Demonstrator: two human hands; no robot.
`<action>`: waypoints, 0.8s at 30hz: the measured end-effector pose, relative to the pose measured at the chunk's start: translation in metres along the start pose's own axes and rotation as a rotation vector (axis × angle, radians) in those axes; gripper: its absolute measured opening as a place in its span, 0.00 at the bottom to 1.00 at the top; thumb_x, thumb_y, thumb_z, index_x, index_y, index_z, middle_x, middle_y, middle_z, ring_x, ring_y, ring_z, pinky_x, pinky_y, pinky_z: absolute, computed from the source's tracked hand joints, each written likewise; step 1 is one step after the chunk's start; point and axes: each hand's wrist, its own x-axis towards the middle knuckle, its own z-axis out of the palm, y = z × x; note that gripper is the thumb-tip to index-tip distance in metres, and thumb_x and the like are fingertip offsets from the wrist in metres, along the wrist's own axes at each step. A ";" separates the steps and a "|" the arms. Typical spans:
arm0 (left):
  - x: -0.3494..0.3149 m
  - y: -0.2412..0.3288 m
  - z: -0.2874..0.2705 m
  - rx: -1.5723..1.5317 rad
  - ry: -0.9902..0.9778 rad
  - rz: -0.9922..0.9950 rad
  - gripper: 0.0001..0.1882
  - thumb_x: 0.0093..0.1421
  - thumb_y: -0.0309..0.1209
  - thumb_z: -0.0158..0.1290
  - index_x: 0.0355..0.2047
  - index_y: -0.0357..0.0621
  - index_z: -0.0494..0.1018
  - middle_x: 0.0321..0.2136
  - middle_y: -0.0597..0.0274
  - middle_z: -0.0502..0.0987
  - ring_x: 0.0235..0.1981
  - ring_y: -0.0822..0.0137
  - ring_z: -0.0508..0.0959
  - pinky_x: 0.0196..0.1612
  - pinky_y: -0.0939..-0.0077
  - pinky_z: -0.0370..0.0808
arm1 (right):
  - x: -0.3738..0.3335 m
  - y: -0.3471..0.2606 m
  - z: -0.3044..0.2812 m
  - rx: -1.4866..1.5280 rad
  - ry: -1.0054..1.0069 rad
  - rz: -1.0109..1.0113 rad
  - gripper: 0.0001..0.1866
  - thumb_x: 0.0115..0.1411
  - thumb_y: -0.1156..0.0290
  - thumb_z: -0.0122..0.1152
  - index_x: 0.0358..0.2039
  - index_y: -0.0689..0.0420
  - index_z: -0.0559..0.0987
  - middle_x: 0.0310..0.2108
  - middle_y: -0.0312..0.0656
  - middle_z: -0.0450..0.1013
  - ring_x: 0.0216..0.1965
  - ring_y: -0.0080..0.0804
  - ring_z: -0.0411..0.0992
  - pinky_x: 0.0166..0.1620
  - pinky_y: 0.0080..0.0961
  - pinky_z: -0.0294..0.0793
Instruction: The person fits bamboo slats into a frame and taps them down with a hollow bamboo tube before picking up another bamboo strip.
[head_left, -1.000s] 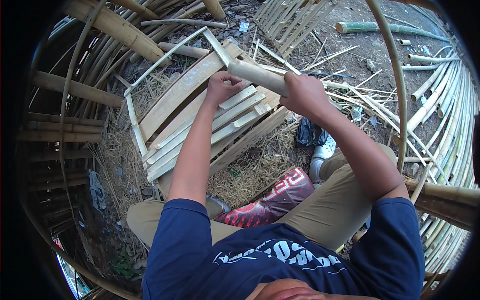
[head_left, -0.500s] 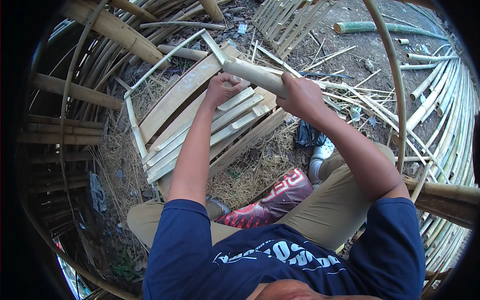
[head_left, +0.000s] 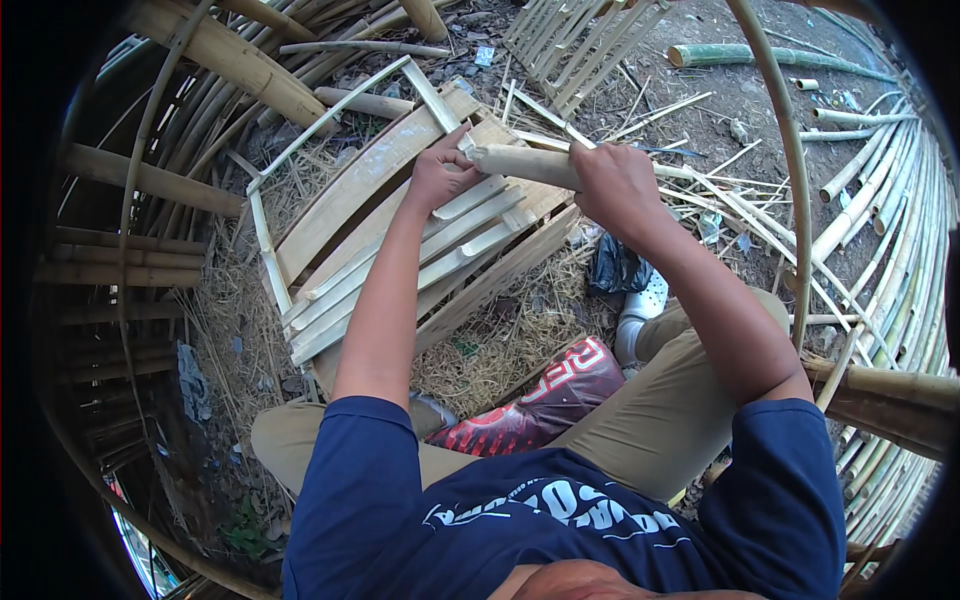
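Right hand point(head_left: 615, 190): fingers wrapped closely round the near end of a thick pale baton point(head_left: 525, 164). Left hand point(head_left: 440, 178): index finger extended, thumb and remaining fingers curled in, fingertips at one end of a bent bamboo strip point(head_left: 432, 97); cannot tell whether it is pinched firmly or only steadied.

Baton: lies between the two hands. Long axis nearly crosswise to the person, running left from the right fist and very slightly away; the free end points at the left fingertips, just beside them. Contact with the strip there cannot be made out.

Strip: runs away and a little left from the left fingertips to a sharp bend, then slants down-left to a second bend, then comes back toward the person, left of the forearm. Angular, three-sided outline.

Appearance: baton smooth, rounded, cream-coloured, roughened at its free end; strip flat, narrow, pale.

Below the left hand: pale bamboo slats point(head_left: 465, 222) laid side by side across wooden boards point(head_left: 355, 190). Nearer the person than the right hand: crumpled black plastic bag point(head_left: 612, 268).
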 end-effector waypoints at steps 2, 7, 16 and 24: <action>0.002 0.007 0.006 0.002 0.016 0.127 0.06 0.54 0.25 0.71 0.26 0.37 0.84 0.46 0.59 0.84 0.48 0.69 0.82 0.54 0.76 0.75 | -0.008 0.002 0.008 0.061 -0.045 0.096 0.15 0.51 0.67 0.66 0.37 0.60 0.77 0.26 0.50 0.80 0.30 0.51 0.81 0.36 0.45 0.81; 0.004 0.013 0.001 -0.101 -0.079 -0.259 0.08 0.53 0.26 0.72 0.24 0.36 0.84 0.60 0.51 0.78 0.59 0.62 0.79 0.62 0.74 0.71 | 0.002 0.000 0.002 0.061 -0.039 0.044 0.18 0.51 0.65 0.68 0.41 0.58 0.77 0.28 0.52 0.80 0.32 0.54 0.81 0.37 0.48 0.80; 0.001 0.021 0.002 -0.023 -0.059 -0.275 0.09 0.52 0.29 0.73 0.25 0.37 0.84 0.63 0.47 0.76 0.60 0.62 0.78 0.61 0.74 0.72 | 0.004 0.000 0.006 0.096 0.020 0.120 0.17 0.51 0.66 0.68 0.40 0.58 0.77 0.28 0.53 0.80 0.32 0.55 0.81 0.39 0.49 0.80; 0.000 0.002 -0.002 -0.025 0.014 -0.027 0.10 0.53 0.30 0.72 0.25 0.36 0.83 0.56 0.48 0.81 0.55 0.64 0.81 0.57 0.74 0.74 | 0.002 -0.003 0.014 0.115 -0.003 0.121 0.17 0.53 0.63 0.67 0.39 0.57 0.77 0.27 0.51 0.80 0.31 0.55 0.81 0.38 0.49 0.79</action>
